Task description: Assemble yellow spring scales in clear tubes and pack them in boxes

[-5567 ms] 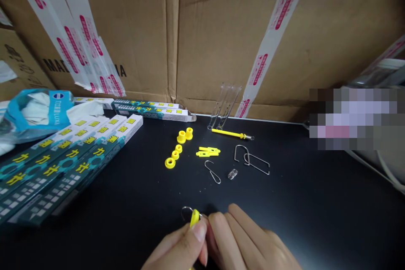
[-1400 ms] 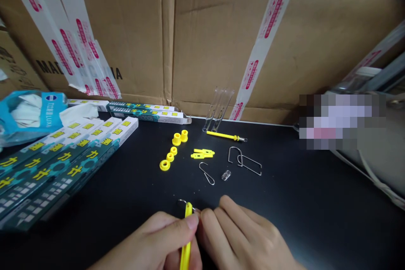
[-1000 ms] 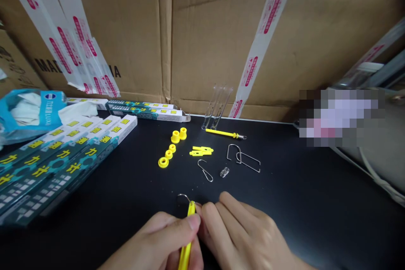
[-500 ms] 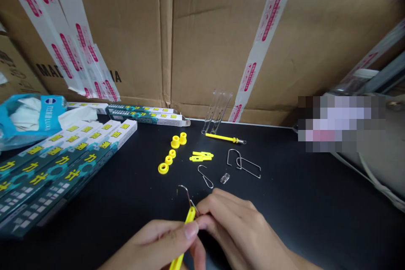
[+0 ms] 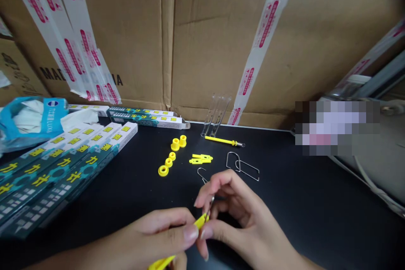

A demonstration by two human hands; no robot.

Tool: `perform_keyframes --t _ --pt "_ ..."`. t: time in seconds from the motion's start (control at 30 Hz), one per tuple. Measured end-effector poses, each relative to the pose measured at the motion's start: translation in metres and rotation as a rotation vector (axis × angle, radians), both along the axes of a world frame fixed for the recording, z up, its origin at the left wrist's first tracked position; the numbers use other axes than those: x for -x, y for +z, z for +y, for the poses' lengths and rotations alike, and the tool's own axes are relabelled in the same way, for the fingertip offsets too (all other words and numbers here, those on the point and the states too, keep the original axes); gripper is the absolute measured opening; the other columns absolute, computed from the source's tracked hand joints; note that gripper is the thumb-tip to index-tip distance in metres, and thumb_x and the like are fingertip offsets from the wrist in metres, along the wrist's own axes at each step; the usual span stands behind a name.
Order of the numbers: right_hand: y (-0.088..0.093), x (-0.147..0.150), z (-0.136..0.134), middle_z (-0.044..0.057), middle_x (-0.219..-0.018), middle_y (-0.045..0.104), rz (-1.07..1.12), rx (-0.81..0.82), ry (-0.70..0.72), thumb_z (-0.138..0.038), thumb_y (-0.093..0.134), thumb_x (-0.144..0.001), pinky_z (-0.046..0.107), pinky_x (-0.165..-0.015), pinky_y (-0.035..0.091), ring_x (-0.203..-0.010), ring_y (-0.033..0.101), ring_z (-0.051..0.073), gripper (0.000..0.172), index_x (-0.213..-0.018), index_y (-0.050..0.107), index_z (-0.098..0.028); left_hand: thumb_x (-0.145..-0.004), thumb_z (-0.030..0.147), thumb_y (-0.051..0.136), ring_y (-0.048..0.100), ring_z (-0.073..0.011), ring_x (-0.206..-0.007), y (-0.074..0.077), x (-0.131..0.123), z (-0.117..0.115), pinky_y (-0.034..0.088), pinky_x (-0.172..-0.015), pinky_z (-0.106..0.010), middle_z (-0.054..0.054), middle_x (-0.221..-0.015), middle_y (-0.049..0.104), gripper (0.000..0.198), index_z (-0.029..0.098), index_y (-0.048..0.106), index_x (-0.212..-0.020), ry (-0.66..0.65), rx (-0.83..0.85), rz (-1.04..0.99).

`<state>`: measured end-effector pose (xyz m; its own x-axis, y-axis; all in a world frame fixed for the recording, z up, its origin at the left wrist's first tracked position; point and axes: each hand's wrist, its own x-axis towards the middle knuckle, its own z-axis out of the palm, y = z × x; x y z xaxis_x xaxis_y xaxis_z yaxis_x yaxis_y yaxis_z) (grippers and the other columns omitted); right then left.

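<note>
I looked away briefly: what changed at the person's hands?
The left hand has tilted the yellow rod from near upright to nearly flat. The right hand has risen, pinching the wire at the rod's tip and hiding the coil spring. The yellow parts and wire clips on the table stayed put.

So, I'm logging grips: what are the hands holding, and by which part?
A yellow plastic rod: the left hand grips it along its middle, and the right hand pinches its upper end.
</note>
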<state>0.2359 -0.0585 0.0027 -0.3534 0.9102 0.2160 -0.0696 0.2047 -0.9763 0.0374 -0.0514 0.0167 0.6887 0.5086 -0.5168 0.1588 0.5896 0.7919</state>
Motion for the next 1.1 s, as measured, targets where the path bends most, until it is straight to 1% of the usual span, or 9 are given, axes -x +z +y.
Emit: perform_keyframes --t 0.13,0.23,0.33,0.47,0.6,0.7,0.8,1.0,1.1 --pt "0.000 0.000 -0.001 -0.002 -0.089 0.064 0.055 -0.006 -0.005 -0.020 0.077 -0.085 0.020 -0.065 0.054 -0.072 0.064 0.010 0.022 -0.089 0.055 -0.023 -0.085 0.067 0.060 0.035 -0.0047 -0.025 0.002 0.004 0.004 0.015 -0.031 -0.015 0.012 -0.042 0.045 0.047 0.020 0.056 -0.087 -0.010 -0.122 0.041" --pt "0.000 0.000 -0.001 -0.001 -0.090 0.062 0.078 -0.036 -0.011 -0.016 0.073 -0.087 0.022 -0.066 0.056 -0.074 0.066 0.011 0.018 -0.087 0.056 -0.022 -0.086 0.070 0.055 0.037 -0.0062 -0.021 -0.002 0.005 0.004 0.020 -0.027 -0.014 0.009 -0.042 0.056 0.050 0.021 0.053 -0.094 0.013 -0.158 0.046" --pt "0.001 0.001 -0.002 0.000 -0.092 0.064 0.055 -0.041 -0.036 -0.015 0.070 -0.089 0.023 -0.071 0.057 -0.078 0.067 0.012 0.015 -0.089 0.057 -0.022 -0.083 0.076 0.051 0.048 -0.0093 -0.025 -0.007 0.005 0.002 0.024 -0.028 -0.012 0.007 -0.038 0.056 0.054 0.022 0.051 -0.089 0.071 -0.224 0.052" --pt "0.000 0.001 -0.004 0.000 -0.095 0.066 -0.025 -0.059 -0.062 -0.013 0.065 -0.092 0.022 -0.076 0.056 -0.084 0.066 0.012 0.013 -0.090 0.057 -0.024 -0.087 0.071 0.051 0.054 -0.0095 -0.031 -0.009 0.006 0.000 0.029 -0.032 -0.011 0.007 -0.043 0.057 0.049 0.022 0.051 -0.094 0.075 -0.271 0.034" --pt "-0.002 -0.001 -0.003 -0.001 -0.092 0.064 -0.046 -0.014 -0.061 -0.015 0.066 -0.091 0.023 -0.074 0.055 -0.081 0.063 0.012 0.014 -0.089 0.056 -0.024 -0.090 0.070 0.045 0.050 -0.0090 -0.031 -0.012 0.009 -0.004 0.029 -0.031 -0.012 0.007 -0.046 0.057 0.049 0.022 0.052 -0.098 0.126 -0.305 0.098" --pt "-0.002 -0.001 -0.001 -0.001 -0.086 0.064 -0.033 0.071 -0.005 -0.019 0.074 -0.086 0.024 -0.073 0.054 -0.078 0.062 0.012 0.019 -0.084 0.055 -0.022 -0.095 0.066 0.037 0.050 -0.0084 -0.031 -0.015 0.010 -0.007 0.027 -0.030 -0.011 0.006 -0.049 0.059 0.048 0.022 0.054 -0.099 0.122 -0.436 0.176" --pt "0.000 0.000 -0.001 -0.001 -0.083 0.065 -0.035 0.140 -0.024 -0.027 0.074 -0.088 0.023 -0.069 0.053 -0.073 0.063 0.012 0.020 -0.082 0.055 -0.021 -0.099 0.061 0.031 0.048 -0.0071 -0.030 -0.016 0.010 -0.008 0.025 -0.028 -0.012 0.005 -0.053 0.062 0.046 0.023 0.055 -0.099 0.123 -0.579 0.206" --pt "0.001 0.000 -0.006 -0.003 -0.080 0.062 -0.047 0.107 -0.128 -0.033 0.065 -0.095 0.023 -0.063 0.051 -0.067 0.060 0.011 0.014 -0.092 0.055 -0.024 -0.100 0.045 0.041 0.044 -0.0055 -0.031 -0.013 0.007 -0.010 0.036 -0.037 -0.014 0.006 -0.057 0.064 0.032 0.023 0.062 -0.091 0.208 -0.772 0.328" --pt "-0.001 -0.001 -0.006 -0.002 -0.084 0.064 -0.120 0.084 -0.088 -0.030 0.065 -0.094 0.023 -0.062 0.050 -0.070 0.060 0.012 0.013 -0.103 0.056 -0.026 -0.102 0.044 0.038 0.049 -0.0057 -0.034 -0.013 0.008 -0.009 0.041 -0.041 -0.015 0.003 -0.064 0.069 0.035 0.023 0.063 -0.088 0.204 -0.802 0.352"
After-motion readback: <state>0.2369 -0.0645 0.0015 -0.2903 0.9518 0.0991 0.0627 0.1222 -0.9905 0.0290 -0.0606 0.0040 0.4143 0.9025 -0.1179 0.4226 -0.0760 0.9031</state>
